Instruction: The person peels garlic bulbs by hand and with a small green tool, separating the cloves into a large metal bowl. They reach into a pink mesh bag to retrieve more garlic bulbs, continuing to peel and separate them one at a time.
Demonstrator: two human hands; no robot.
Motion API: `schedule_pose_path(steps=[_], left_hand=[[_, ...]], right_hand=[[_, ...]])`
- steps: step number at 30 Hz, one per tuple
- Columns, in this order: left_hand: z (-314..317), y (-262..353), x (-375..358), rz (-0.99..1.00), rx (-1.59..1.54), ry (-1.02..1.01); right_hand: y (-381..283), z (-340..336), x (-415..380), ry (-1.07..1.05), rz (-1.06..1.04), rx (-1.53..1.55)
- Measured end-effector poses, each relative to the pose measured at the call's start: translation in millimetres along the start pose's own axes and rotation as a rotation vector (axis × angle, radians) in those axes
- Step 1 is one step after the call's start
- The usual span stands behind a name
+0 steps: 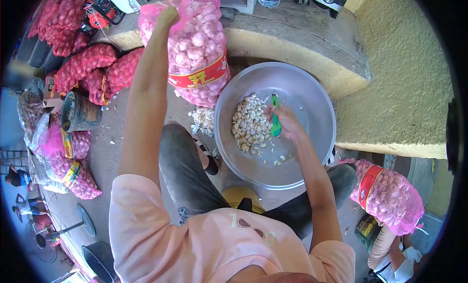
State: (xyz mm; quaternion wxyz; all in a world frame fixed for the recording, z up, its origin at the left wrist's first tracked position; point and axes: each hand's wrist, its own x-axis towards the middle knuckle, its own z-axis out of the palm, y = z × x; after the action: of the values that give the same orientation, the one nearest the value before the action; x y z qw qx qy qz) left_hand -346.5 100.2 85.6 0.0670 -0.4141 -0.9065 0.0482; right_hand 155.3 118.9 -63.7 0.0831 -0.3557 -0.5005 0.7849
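Note:
My left hand (pixel 169 14) reaches into the top of a pink mesh bag of garlic (pixel 197 44); its fingers are hidden by the mesh and bulbs. The bag stands upright, with a red "77" band around its lower part. Over the wide grey basin (pixel 312 92), my right hand (pixel 287 121) is closed around a green cutter knife (pixel 276 129), held upright in this view. Loose garlic cloves (pixel 249 122) lie heaped on the left side of the basin floor, just beside my right hand, with a few scattered below it.
Garlic skins (pixel 202 119) lie between bag and basin. Another garlic bag (pixel 385 195) leans at right, near a seated person (pixel 402 258). Red mesh sacks (pixel 85 70), a dark bucket (pixel 80 112) and more garlic bags (pixel 73 168) stand left. A concrete ledge (pixel 292 46) runs behind the basin.

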Motion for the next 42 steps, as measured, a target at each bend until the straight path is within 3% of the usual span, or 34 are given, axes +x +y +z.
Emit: schedule_pose_path(steps=[2, 8, 14, 16, 18, 20, 22, 24, 25, 27, 28, 30, 31, 32, 36, 38, 42], left_hand=[[9.1, -1.6, -2.8, -0.002, 0.009, 0.002], [46.7, 34.1, 16.5, 0.018, 0.03, -0.02], [99.7, 31.3, 39.0, 0.054, 0.03, -0.093], [94.4, 32.7, 39.1, 0.163, 0.33, -0.213], [104.5, 15.8, 43.6, 0.16, 0.212, -0.233], [115.3, -0.5, 48.8, 0.27, -0.022, -0.045], [100.6, -4.3, 48.9, 0.313, 0.149, 0.013], [79.7, -10.4, 44.2, 0.084, -0.428, 0.26], [67.9, -14.0, 38.6, 0.081, -0.424, 0.261], [45.6, -21.6, 20.1, -0.018, -1.225, 0.324], [29.2, -22.4, 5.4, -0.022, -1.221, 0.326], [-3.7, -12.4, -34.6, -0.028, -1.373, 0.621], [-10.6, -2.3, -56.2, 0.095, -1.629, 0.632], [-20.1, 7.9, -79.8, 0.094, -1.627, 0.631], [-43.3, 52.2, -176.2, 0.139, -1.91, 0.114], [-42.4, 75.4, -216.5, 0.111, -2.077, 0.026], [-19.3, 100.2, -253.0, -0.11, -2.274, -0.135]], right_hand=[[0.3, 1.5, 0.3, 0.007, 0.073, 0.077], [10.1, -0.4, 7.9, -0.001, 0.081, 0.099], [5.0, 3.1, 12.6, 0.044, 0.064, 0.1], [1.4, 7.5, 12.3, 0.058, 0.077, 0.094], [-0.3, 11.3, 12.2, 0.062, 0.089, 0.085], [-1.4, 12.1, 10.6, 0.029, 0.073, 0.038], [-3.9, 13.5, 9.2, 0.029, 0.077, 0.059], [-7.5, 15.6, 6.1, 0.024, 0.081, 0.08], [-10.9, 16.7, 4.2, 0.031, 0.07, 0.098], [-17.6, 18.3, -0.1, 0.031, 0.061, 0.116], [-21.6, 19.0, -1.8, 0.024, 0.062, 0.078], [-30.9, 23.6, -4.5, 0.012, 0.063, 0.042], [-36.3, 26.4, -6.2, 0.011, 0.032, 0.047], [-41.9, 29.4, -8.2, 0.011, 0.0, 0.052], [-65.5, 46.3, -24.5, -0.019, -0.063, 0.072], [-81.8, 54.5, -39.4, -0.068, -0.221, 0.013], [-102.2, 57.2, -71.1, -0.16, -0.15, -0.054]])
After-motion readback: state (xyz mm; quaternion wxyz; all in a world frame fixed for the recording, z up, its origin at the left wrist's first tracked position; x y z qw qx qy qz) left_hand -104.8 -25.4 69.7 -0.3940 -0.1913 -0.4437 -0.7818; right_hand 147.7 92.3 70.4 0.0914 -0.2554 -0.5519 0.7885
